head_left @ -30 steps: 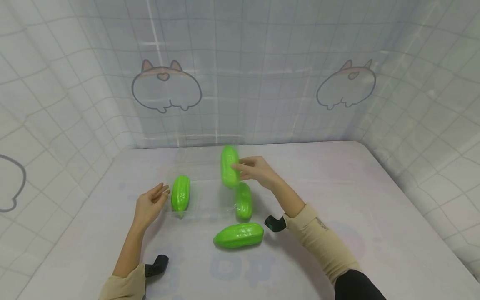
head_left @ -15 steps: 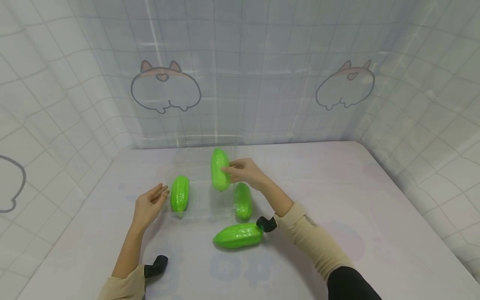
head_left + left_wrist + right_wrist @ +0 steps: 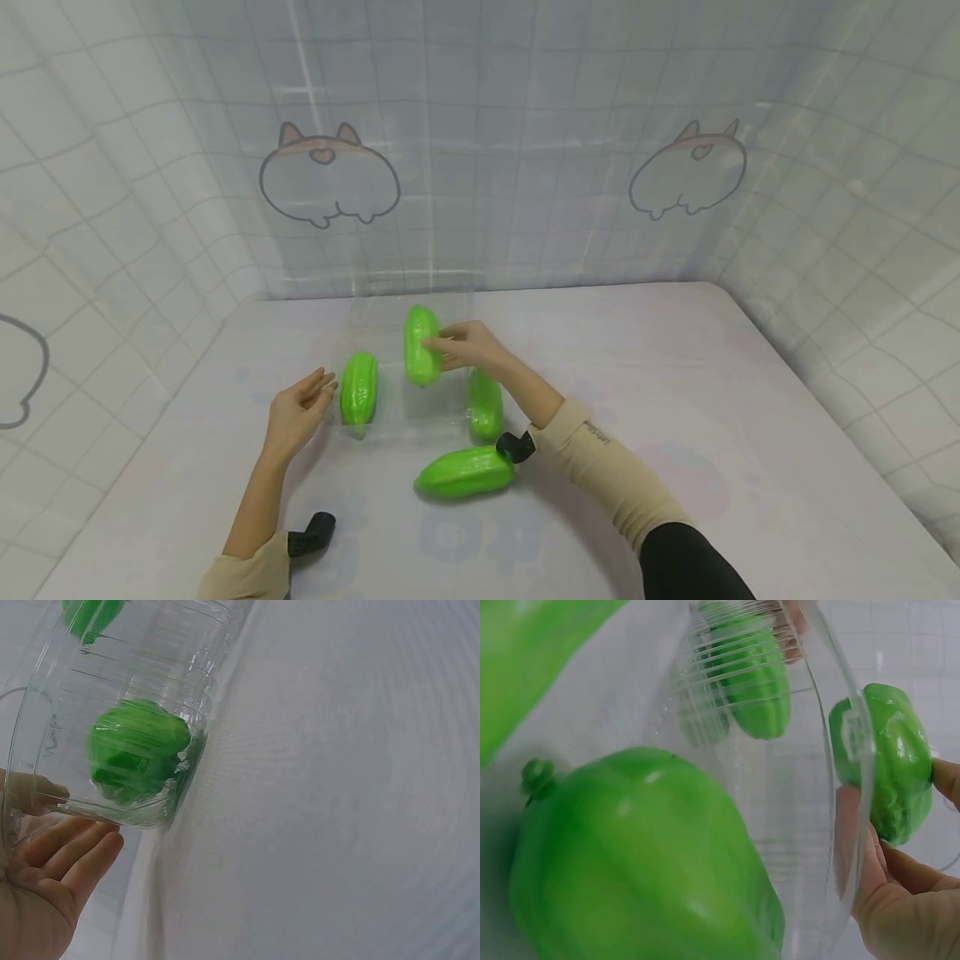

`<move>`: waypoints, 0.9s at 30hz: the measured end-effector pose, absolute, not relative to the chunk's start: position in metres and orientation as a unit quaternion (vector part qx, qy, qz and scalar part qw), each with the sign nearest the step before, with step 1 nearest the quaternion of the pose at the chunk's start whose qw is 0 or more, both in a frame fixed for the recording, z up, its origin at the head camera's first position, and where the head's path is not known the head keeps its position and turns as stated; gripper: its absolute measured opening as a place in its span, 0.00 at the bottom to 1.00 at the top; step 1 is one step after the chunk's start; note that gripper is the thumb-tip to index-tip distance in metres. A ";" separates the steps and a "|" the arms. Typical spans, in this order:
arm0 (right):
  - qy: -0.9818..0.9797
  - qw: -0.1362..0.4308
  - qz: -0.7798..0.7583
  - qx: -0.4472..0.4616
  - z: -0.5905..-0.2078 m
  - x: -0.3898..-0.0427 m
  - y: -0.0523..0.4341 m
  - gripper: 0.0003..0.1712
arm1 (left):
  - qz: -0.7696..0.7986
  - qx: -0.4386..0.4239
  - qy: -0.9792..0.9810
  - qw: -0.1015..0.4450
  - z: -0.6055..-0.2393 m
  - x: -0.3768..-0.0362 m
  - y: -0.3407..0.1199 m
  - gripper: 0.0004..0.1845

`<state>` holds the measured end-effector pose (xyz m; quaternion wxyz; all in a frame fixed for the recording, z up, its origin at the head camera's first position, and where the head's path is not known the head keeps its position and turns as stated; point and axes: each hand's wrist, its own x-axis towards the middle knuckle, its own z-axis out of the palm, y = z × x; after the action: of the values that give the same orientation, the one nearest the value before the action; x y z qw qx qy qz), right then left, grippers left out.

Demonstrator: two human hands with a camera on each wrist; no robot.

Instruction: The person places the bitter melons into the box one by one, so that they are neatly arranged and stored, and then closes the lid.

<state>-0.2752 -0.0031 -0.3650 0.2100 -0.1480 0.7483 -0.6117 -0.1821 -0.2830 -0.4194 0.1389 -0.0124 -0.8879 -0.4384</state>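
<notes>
— Fingers of the right hand pinch a green gourd, holding it upright over the clear container, thumb on one side and fingertips on the other.

— What does that gourd look like?

— Bright glossy green, oblong with rounded ends and shallow lengthwise ridges; it looks like moulded plastic. In the right wrist view it shows just past the container's transparent rim, with the fingertips curled round its lower side.

— And where does it sit against the container?

— Above its middle, raised off the floor of it; whether it touches the wall I cannot tell.

— What else is in the container?

— A second gourd lies at its left end, lengthwise. A third gourd lies at the right end, partly hidden by the right wrist; whether it is inside the wall or just outside I cannot tell.

— The left hand?

— The left hand rests at the container's left end, fingers straight and relaxed, gripping nothing. The left wrist view shows the fingers against the ribbed clear wall, with the second gourd just behind it.

— Anything nearer the person than the container?

— A fourth gourd, the fattest, lies on its side on the pale table just in front of the container, close under the right forearm. Black wrist mounts show on both arms, at beige sleeves.
</notes>
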 end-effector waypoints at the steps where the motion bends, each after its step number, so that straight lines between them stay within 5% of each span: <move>1: 0.748 0.212 -0.611 -0.148 -0.366 -0.276 -0.005 0.37 | -0.438 -0.012 -0.888 0.138 -0.420 -0.182 -0.283 0.25; 27: 0.783 0.252 -0.541 -0.175 -0.385 -0.285 -0.044 0.38 | -0.445 -0.021 -0.883 0.144 -0.420 -0.182 -0.280 0.24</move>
<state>-0.2847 -0.0443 -0.3854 0.2524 -0.1748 0.7828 -0.5413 -0.1820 -0.2801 -0.4198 0.1440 -0.0206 -0.8835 -0.4453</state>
